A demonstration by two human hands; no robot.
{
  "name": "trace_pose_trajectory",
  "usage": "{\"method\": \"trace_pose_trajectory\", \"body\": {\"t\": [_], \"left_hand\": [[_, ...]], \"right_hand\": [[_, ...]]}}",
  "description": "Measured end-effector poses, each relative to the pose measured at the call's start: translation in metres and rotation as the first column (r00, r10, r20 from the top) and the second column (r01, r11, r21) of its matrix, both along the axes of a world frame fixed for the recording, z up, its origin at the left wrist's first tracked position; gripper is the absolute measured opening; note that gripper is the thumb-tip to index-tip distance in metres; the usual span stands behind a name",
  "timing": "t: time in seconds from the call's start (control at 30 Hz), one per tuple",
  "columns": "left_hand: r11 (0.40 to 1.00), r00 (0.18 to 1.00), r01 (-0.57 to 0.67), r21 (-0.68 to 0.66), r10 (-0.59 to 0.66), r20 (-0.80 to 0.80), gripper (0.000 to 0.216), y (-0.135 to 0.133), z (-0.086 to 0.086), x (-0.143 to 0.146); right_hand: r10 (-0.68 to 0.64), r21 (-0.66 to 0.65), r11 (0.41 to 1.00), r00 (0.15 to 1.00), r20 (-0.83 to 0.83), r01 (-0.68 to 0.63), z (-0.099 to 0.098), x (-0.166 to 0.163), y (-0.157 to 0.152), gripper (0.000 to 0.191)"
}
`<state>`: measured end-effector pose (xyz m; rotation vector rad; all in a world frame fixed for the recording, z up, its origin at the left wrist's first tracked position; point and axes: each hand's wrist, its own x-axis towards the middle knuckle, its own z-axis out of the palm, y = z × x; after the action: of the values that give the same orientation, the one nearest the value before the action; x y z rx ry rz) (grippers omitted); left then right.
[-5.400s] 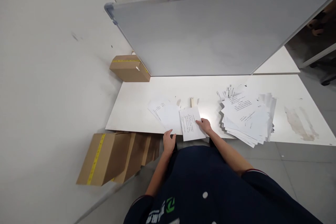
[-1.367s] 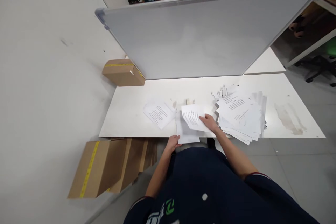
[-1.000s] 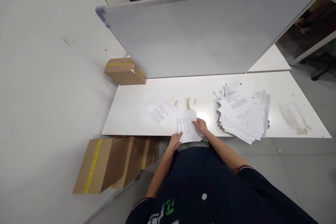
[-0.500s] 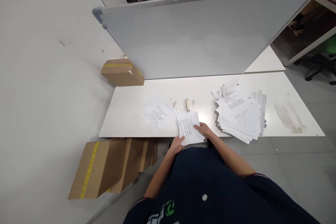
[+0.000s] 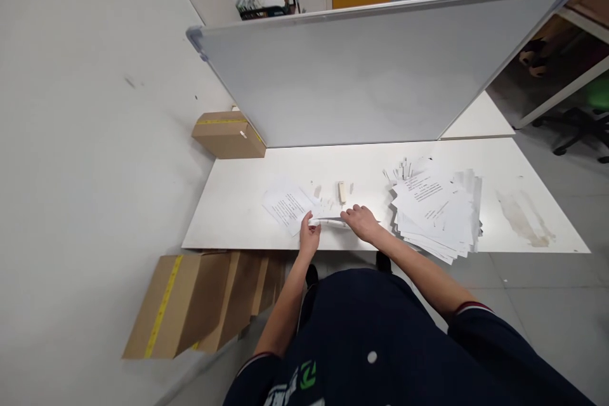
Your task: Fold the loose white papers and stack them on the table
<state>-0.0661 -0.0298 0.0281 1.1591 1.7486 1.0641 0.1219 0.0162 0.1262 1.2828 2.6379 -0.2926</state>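
Observation:
Between my hands is a thin set of white paper sheets, turned nearly edge-on above the front of the white table. My left hand grips their left end, thumb and fingers closed on it. At the right end my right hand is closed over the upper edge. Just behind the sheets lies a small cream oblong object, its kind unclear. Printed sheets rest on the table to the left of my hands. A fanned, uneven pile of printed papers sits to the right.
A large whiteboard rises at the table's back edge. One cardboard box is at the back left corner, and several more cardboard boxes stand below left. Small paper strips lie behind the pile. A wall borders the left side.
Both hands have moved forward over the table with the sheets. The sheets have tipped from showing their printed face to nearly edge-on. The camera view has shifted slightly.

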Motion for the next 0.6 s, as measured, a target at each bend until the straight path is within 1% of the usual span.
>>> {"method": "trace_pose_trajectory", "body": {"t": [0.1,0.23,0.3,0.37,0.43,0.53,0.6], "left_hand": [[0.997,0.998,0.063,-0.037,-0.063,0.002,0.048,-0.001,-0.004,0.002],[0.992,0.993,0.110,-0.057,-0.112,-0.040,0.047,0.001,-0.009,0.006],[0.990,0.990,0.126,-0.060,-0.129,-0.050,0.043,0.005,-0.007,0.009],[0.988,0.989,0.137,-0.071,-0.141,-0.053,0.033,0.009,-0.002,0.012],[0.987,0.991,0.116,-0.113,-0.122,-0.056,0.024,0.013,0.003,0.015],[0.982,0.995,0.066,-0.179,-0.078,-0.063,0.023,0.017,0.007,0.015],[0.981,0.993,0.081,-0.177,-0.095,-0.070,0.026,0.017,0.006,0.014]], "right_hand": [[0.014,0.004,1.000,1.000,0.014,-0.014,-0.013,-0.002,-0.002,0.022],[-0.029,0.004,1.000,0.997,0.070,0.028,-0.025,-0.004,-0.004,0.024],[-0.036,0.002,0.999,0.997,0.074,0.036,-0.026,-0.004,-0.003,0.024],[-0.042,-0.006,0.999,0.997,0.066,0.043,-0.025,-0.003,-0.001,0.024],[-0.058,-0.020,0.998,0.996,0.061,0.059,-0.023,-0.002,0.001,0.025],[-0.092,-0.038,0.995,0.994,0.065,0.094,-0.023,-0.001,0.004,0.025],[-0.104,-0.052,0.993,0.993,0.063,0.108,-0.025,-0.001,0.006,0.023]]}}
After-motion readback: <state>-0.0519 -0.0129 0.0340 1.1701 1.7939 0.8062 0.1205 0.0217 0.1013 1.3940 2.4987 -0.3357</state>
